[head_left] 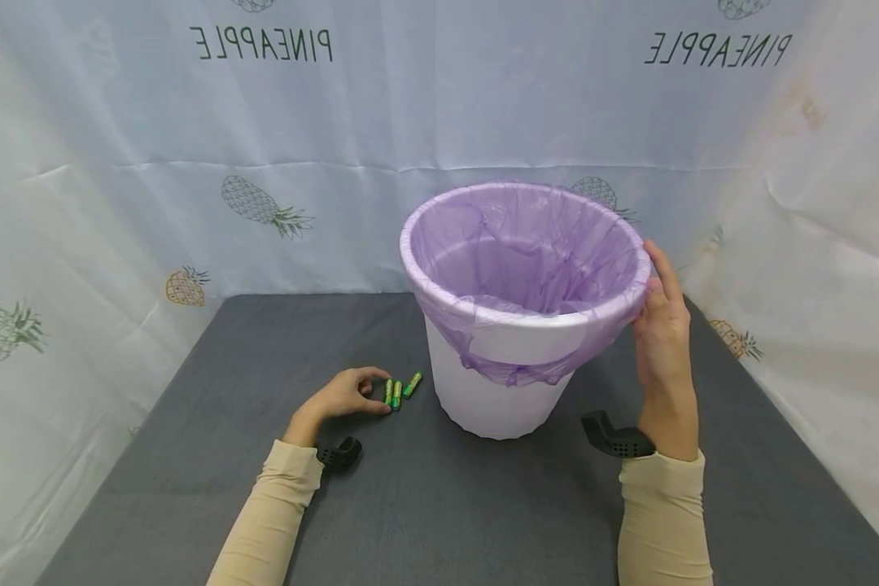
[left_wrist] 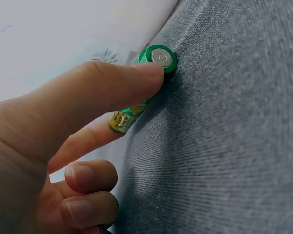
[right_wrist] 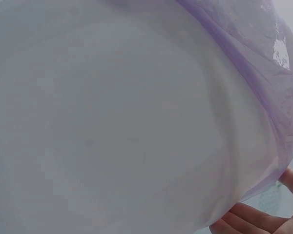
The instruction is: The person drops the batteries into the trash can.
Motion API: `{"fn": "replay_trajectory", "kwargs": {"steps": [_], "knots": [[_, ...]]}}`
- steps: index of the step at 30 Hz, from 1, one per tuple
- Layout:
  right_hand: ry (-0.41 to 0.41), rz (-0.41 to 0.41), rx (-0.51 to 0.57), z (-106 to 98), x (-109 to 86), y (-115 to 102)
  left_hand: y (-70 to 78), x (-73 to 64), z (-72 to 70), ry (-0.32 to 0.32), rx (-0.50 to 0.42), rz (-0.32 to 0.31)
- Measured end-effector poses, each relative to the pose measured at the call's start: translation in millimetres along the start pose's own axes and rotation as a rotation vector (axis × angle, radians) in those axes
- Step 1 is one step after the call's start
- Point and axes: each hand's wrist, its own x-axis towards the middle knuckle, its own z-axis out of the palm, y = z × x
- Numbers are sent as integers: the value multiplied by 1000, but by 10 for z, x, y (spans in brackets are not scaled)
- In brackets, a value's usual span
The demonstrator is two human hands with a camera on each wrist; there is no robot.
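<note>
Three green-and-yellow batteries lie close together on the dark tabletop in the head view. My left hand (head_left: 347, 395) pinches the leftmost battery (head_left: 389, 391) lengthwise, thumb and index finger at its two ends. Beside it are a middle battery (head_left: 397, 395) and a tilted right-hand battery (head_left: 413, 385). The left wrist view shows the thumb over a battery (left_wrist: 162, 57) near its flat silver end. A white bin (head_left: 494, 407) with a purple liner (head_left: 513, 370) stands right of the batteries. Against the outside of its rim rests my right hand (head_left: 662, 334), fingers extended; part of them is hidden behind the bin.
The dark grey tabletop (head_left: 227, 456) runs back to a white curtain (head_left: 352, 114) printed with pineapples, which also hangs at both sides. Black wrist devices (head_left: 615, 438) are strapped to both arms.
</note>
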Motion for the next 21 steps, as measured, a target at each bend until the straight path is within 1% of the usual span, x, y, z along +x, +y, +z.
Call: {"fn": "replay_trajectory", "kwargs": {"steps": [3, 8, 12, 21], "knots": [[4, 2, -3, 5, 1, -4, 3, -12, -9, 6, -10, 12], [8, 13, -14, 12, -9, -9, 2, -22, -21, 11, -58, 9], [17, 17, -9, 16, -10, -15, 7, -36, -33, 15, -79, 12], [-5, 9, -5, 6, -9, -7, 64, -80, -116, 60, -111, 32]]}}
